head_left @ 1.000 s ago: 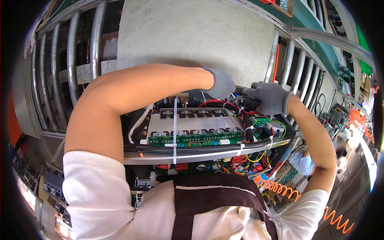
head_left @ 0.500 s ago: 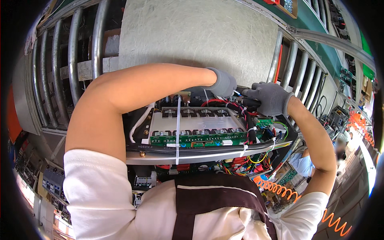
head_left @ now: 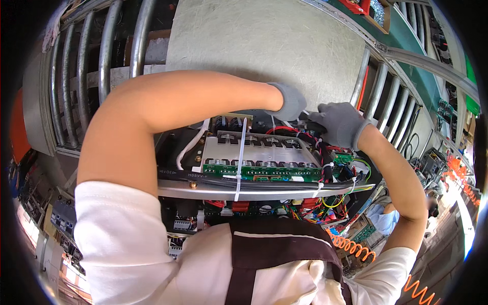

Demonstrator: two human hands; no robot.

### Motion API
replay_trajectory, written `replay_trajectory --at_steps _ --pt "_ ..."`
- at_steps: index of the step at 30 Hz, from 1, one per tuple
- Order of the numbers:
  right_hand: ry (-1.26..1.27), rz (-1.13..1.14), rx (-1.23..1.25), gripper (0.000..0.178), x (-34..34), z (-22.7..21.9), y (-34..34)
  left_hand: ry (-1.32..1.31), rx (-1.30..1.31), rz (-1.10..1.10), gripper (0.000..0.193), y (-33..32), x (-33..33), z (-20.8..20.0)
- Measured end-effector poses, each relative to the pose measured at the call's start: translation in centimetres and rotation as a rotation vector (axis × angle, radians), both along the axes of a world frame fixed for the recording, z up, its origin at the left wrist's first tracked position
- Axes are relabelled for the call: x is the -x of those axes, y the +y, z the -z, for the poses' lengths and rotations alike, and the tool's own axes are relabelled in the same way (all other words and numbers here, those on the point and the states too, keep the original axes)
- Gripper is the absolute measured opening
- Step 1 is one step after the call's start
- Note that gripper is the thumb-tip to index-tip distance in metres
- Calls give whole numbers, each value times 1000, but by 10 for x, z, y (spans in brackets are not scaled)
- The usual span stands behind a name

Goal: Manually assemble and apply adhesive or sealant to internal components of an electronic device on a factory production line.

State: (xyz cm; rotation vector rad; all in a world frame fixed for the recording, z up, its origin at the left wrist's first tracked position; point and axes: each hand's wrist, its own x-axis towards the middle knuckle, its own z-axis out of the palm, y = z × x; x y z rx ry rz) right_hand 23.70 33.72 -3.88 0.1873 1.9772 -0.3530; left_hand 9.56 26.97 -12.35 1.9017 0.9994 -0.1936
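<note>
My left hand [head_left: 291, 100], in a grey glove, bends over the far edge of an open electronic unit; its fingers are hidden beneath the glove's back. Close on its right, my right hand [head_left: 339, 122], also gloved, is curled with its fingertips pressed together at the unit's far right corner. What they hold there is too small to make out. A thin white strip [head_left: 304, 113] shows between the hands. Below them lies a bundle of red and black wires [head_left: 305, 134]. Left of that sits a metal plate [head_left: 264, 151] with a green circuit board [head_left: 239, 170] along its near edge.
A white cable tie [head_left: 241, 157] stands across the unit's near metal rail [head_left: 213, 191]. Beyond lies a pale worktop [head_left: 264, 46], with metal rollers [head_left: 108, 48] on both sides. An orange coiled hose [head_left: 356, 247] hangs at the right. Another person [head_left: 384, 217] is in the background.
The view has shifted slightly, so the unit appears a little farther right. My right hand has drawn in slightly over the corner; both hands stay close together there.
</note>
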Motion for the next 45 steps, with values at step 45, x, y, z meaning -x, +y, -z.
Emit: replay_trajectory --at_steps 45 --pt "509 318 619 60 65 -88 -37 -682 378 -318 41 -74 114 -83"
